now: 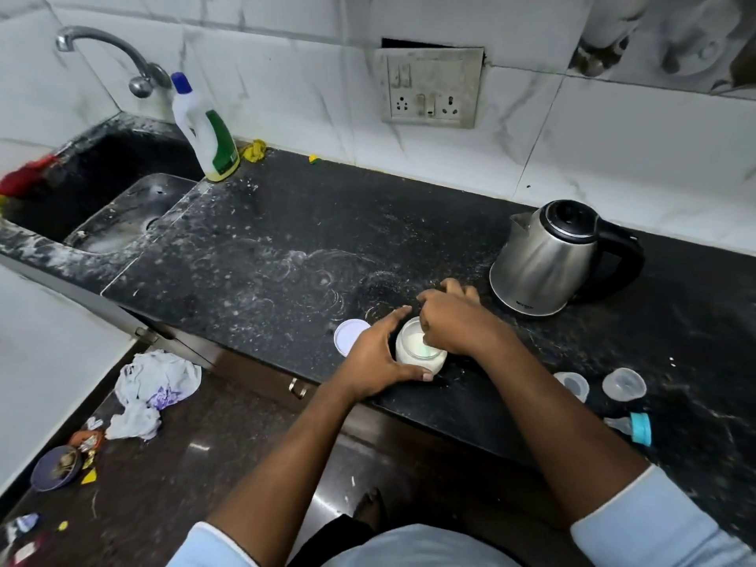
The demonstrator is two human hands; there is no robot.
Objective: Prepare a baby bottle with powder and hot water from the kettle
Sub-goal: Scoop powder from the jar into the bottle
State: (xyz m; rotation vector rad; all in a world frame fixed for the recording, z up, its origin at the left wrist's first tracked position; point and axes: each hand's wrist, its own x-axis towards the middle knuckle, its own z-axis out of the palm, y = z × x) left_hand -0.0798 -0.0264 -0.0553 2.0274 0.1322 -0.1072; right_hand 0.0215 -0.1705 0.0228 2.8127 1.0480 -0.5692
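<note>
An open jar of white powder (417, 354) stands near the front edge of the black counter (266, 255). My left hand (380, 354) wraps around the jar's left side. My right hand (454, 321) reaches into its mouth, fingers closed on a pale green scoop (425, 349) that is mostly hidden. The jar's white lid (347, 335) lies flat just left of it. A steel kettle (548, 259) with a black handle stands behind and to the right. At the right lie a clear baby bottle (572, 384), a clear cap (624, 384) and a teal-ringed nipple (634, 427).
A sink (106, 198) with a tap (106, 51) is at the far left, with a white detergent bottle (204, 128) beside it. A wall socket plate (429, 88) is above the counter. Crumpled plastic (151, 390) and litter lie on the floor.
</note>
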